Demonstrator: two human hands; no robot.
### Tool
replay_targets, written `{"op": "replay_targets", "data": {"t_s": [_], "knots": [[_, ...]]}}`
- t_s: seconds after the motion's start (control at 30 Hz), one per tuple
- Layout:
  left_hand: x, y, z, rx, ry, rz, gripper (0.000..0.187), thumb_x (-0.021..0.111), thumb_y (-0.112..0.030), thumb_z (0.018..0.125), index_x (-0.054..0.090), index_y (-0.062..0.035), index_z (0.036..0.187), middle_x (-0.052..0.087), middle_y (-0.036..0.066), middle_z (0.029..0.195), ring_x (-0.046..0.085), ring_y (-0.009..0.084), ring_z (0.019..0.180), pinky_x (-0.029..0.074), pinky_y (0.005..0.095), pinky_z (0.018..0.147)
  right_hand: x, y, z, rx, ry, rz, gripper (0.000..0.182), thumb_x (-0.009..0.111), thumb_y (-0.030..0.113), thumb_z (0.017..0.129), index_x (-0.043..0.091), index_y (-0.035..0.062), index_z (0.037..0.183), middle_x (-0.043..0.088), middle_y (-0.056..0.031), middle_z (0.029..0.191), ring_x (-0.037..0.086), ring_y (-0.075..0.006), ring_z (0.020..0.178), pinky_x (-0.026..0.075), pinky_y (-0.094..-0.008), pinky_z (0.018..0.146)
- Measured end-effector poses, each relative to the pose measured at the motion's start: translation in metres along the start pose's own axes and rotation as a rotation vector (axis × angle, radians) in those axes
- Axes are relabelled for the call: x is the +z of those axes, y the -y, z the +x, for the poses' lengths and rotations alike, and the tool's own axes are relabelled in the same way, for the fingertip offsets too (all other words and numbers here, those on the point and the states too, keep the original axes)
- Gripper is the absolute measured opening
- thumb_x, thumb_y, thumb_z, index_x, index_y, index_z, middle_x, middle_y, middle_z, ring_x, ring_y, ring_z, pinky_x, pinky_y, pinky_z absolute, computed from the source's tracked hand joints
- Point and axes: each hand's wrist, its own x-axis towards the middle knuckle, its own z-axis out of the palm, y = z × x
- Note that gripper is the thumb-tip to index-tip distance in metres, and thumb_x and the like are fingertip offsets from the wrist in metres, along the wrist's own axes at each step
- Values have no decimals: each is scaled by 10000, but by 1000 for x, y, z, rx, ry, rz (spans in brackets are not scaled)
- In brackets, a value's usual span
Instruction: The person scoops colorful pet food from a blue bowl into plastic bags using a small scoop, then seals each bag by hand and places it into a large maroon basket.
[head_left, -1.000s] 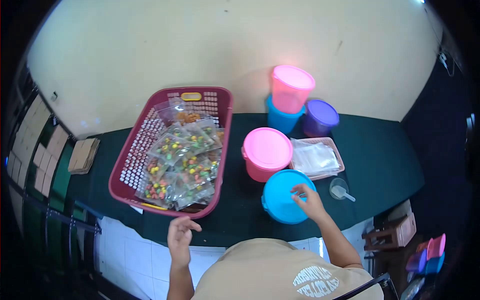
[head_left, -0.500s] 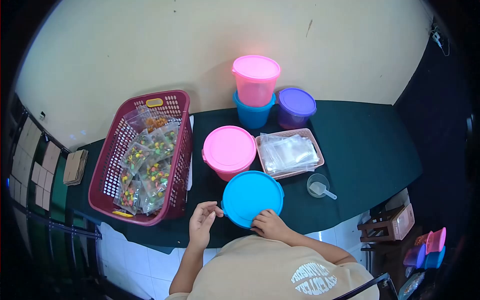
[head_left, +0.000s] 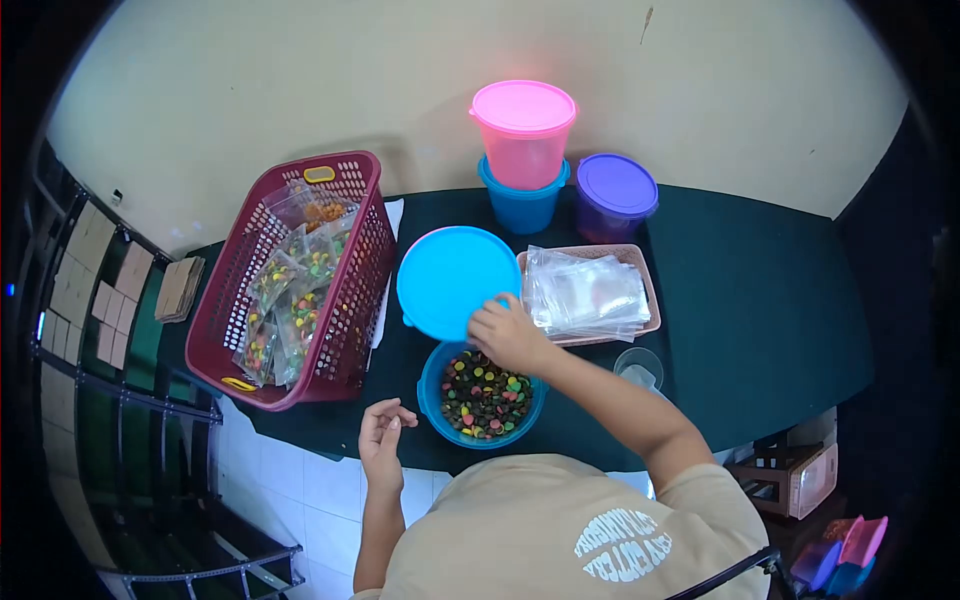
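My right hand (head_left: 510,335) grips the near edge of a round blue lid (head_left: 458,282), which lies over the pink tub, hiding nearly all of it. Just below the lid stands a blue tub (head_left: 487,396), uncovered, with many small coloured pieces inside, green, yellow, red and dark. To the left of this tub, my left hand (head_left: 386,430) hovers near the table's front edge, its fingers curled loosely with the thumb apart and nothing held. Clear plastic bags (head_left: 590,292) lie in a pink tray (head_left: 655,300) right of the lid.
A maroon basket (head_left: 375,265) at the left holds filled bags. Behind, a pink tub (head_left: 524,150) stands on a blue one (head_left: 525,210), beside a purple tub (head_left: 616,198). A clear cup (head_left: 650,365) is partly behind my right forearm. Brown cardboard pieces (head_left: 180,290) lie far left.
The blue lid has come off the near tub in my right hand and moved up and away, over the pink tub. The coloured pieces now show. The whole view has shifted slightly.
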Motion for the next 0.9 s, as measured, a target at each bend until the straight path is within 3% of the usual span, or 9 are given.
{"op": "replay_targets", "data": {"t_s": [0.2,0.3,0.4,0.43,0.47,0.53,0.67,0.73,0.9], "knots": [[15,5,-17,-40,-37,10,216,496,-62,917,528,0,1121,608,99,923,566,168,866,460,314,826,44,-46,20,-11,7,-81,138,670,195,766,594,108,843,573,-26,861,541,-198,936,366,-495,914],[15,2,-20,-33,-67,28,220,491,-51,914,525,1,1125,608,100,924,566,169,866,461,316,826,28,-61,2,231,-220,27,215,699,259,753,622,125,903,595,-29,931,544,-227,962,372,-488,885],[13,1,-20,-33,-91,47,223,487,-45,914,524,-1,1130,608,100,924,566,169,867,462,317,825,29,-96,-50,690,-112,-107,371,720,323,747,595,84,1001,585,-84,994,533,-287,1011,405,-476,821],[14,2,-19,-23,-87,46,222,487,-47,917,524,-2,1132,607,98,924,566,167,867,462,316,825,21,-97,-65,843,16,-190,444,729,347,733,579,57,1035,582,-105,1028,534,-296,1008,433,-480,827],[16,3,-18,-23,-85,43,222,487,-47,917,524,-2,1132,607,98,924,566,167,867,462,316,825,19,-97,-79,844,16,-193,444,729,347,733,579,57,1035,582,-105,1028,534,-296,1008,433,-480,827],[20,4,-14,-34,-53,54,216,486,-51,922,525,-3,1129,606,96,925,565,165,872,463,318,824,24,-97,-104,992,259,-300,482,738,362,717,581,46,1045,592,-105,1054,555,-305,1008,480,-472,813],[36,2,-5,-42,26,58,209,486,-54,927,525,-2,1126,604,95,929,565,165,879,461,320,830,37,-103,-129,1003,387,-157,408,726,339,735,615,35,984,626,-129,988,600,-318,963,514,-443,788],[42,1,-1,-23,82,49,209,487,-54,928,521,1,1127,602,97,936,564,164,886,456,319,840,43,-106,-137,992,287,-79,296,713,300,758,649,35,874,650,-147,874,640,-319,866,522,-422,753],[47,0,3,-18,136,54,217,489,-53,928,514,6,1135,601,100,939,560,163,893,448,312,847,4,-95,-132,1042,121,44,209,718,231,758,662,34,800,659,-155,812,647,-318,784,511,-418,722]]}}
